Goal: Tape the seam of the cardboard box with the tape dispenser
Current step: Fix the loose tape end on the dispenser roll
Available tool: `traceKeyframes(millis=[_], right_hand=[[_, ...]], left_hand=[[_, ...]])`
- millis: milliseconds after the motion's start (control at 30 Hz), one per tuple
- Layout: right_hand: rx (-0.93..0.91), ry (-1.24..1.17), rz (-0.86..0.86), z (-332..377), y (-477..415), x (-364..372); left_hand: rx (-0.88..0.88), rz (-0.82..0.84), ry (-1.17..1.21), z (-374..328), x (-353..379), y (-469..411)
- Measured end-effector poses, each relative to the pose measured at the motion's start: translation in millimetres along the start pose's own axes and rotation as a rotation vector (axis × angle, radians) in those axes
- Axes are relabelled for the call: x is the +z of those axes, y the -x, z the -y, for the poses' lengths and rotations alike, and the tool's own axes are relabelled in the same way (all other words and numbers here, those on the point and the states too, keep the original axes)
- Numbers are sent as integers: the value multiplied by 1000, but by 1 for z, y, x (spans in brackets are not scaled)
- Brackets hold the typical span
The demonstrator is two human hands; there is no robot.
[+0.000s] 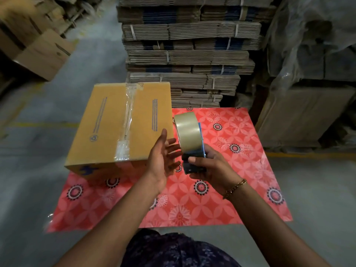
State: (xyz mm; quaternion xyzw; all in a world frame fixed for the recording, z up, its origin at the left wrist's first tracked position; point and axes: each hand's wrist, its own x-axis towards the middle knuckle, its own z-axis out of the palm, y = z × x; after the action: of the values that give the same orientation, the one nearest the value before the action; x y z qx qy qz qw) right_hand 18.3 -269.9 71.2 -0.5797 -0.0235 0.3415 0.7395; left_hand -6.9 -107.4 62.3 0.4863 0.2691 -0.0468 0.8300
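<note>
A closed brown cardboard box (107, 130) sits on the left part of a red flowered mat (221, 189). A strip of clear tape (127, 116) runs along its top seam and wrinkles near the front edge. My right hand (210, 168) grips the dark handle of a blue tape dispenser (192, 149), whose beige tape roll (187, 130) stands up just right of the box. My left hand (163, 157) is open, palm toward the dispenser, fingers spread beside the roll and near the box's front right corner.
A tall stack of bundled flat cartons (188, 51) rises behind the mat. Plastic-wrapped cartons (312, 83) stand at the right, more boxes (38, 47) at the back left. Grey concrete floor (38, 189) surrounds the mat.
</note>
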Motion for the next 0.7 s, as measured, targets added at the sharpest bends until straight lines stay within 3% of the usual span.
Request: traceKeyframes(millis=[133,200,333,700], right_hand=[[72,-180,191,5,3,9],[77,-94,187,9,2,10],[123,305,114,15,5,-1],[1,228,-268,-4,5,23]], left_hand=[[-41,203,52,5,8,-2],[-35,221,89,6,12,-7],[21,118,99,-4,15,-16],[3,-37,71,-33,8,-30]])
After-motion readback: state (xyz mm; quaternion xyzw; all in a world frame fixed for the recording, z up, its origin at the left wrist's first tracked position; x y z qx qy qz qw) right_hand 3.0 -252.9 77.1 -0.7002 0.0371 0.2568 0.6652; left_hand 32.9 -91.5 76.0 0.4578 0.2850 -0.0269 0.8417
